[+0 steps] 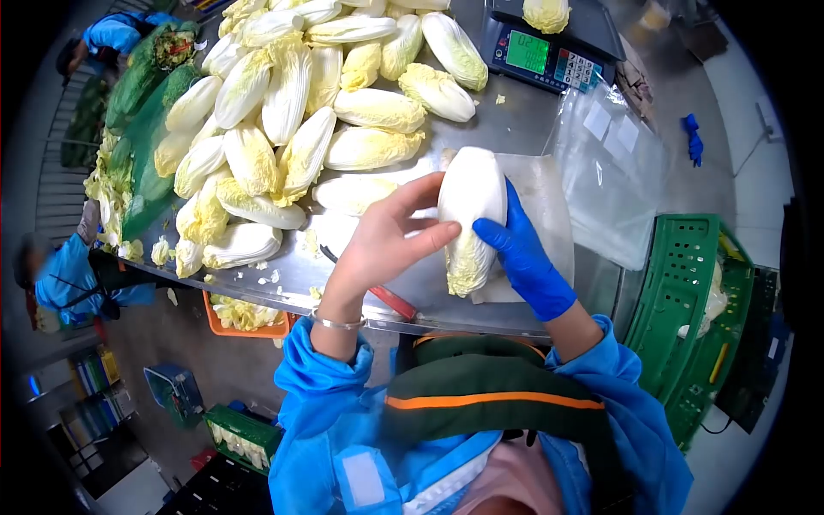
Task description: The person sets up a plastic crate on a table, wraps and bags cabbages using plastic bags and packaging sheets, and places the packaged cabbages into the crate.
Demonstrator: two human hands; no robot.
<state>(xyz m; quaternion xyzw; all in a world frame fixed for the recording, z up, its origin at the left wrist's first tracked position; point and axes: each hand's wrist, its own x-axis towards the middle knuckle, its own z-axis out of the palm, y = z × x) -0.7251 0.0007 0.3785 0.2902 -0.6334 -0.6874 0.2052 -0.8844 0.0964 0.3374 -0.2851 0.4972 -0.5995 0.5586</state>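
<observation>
A trimmed napa cabbage [474, 193] stands lengthwise between my two hands, its white base up and its yellow leafy tip toward me. My left hand [386, 236], bare, holds its left side with the thumb across the front. In a blue glove, my right hand [530, 266] grips the right side, thumb also in front. Beneath them lies a pale flat sheet [542, 202] on the metal table [433, 318]. A knife with a red handle [393, 302] rests by the near edge, under my left wrist, its blade partly hidden. Many more cabbages [287, 90] are heaped to the left.
A digital scale [549, 56] with a cabbage on it stands at the back right. Clear plastic bags [605, 184] hang over the right edge, near a green crate [674, 275]. An orange crate [215, 319] of leaves sits below left. Co-workers in blue are at far left.
</observation>
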